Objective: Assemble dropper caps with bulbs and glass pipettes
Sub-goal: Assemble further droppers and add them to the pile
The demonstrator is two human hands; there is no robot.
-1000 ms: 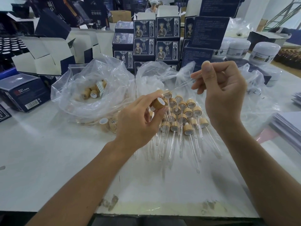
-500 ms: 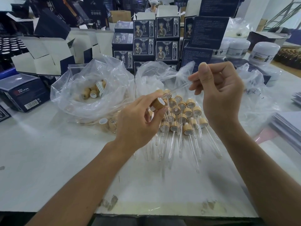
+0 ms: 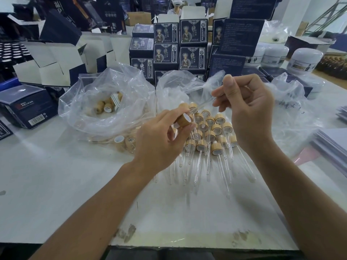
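Note:
My left hand (image 3: 159, 141) pinches a bamboo-coloured dropper cap (image 3: 183, 121) between thumb and fingers, its white-lined opening turned up and to the right. My right hand (image 3: 247, 109) pinches a clear glass pipette (image 3: 203, 103) that slants down-left, its lower end close to the cap's opening. Below both hands lies a pile of assembled droppers (image 3: 210, 136) with glass tubes pointing toward me on the white table (image 3: 56, 184).
A clear plastic bag (image 3: 105, 102) at the left holds several loose caps; more caps (image 3: 124, 141) lie beside it. Another crumpled bag (image 3: 180, 85) sits behind the pile. Dark blue boxes (image 3: 180, 45) and white jars (image 3: 304, 61) stand at the back. Paper stacks (image 3: 334, 139) lie right.
My right hand has moved down and left, bringing the pipette's lower end nearer to the cap. My left hand has stayed almost still with the cap.

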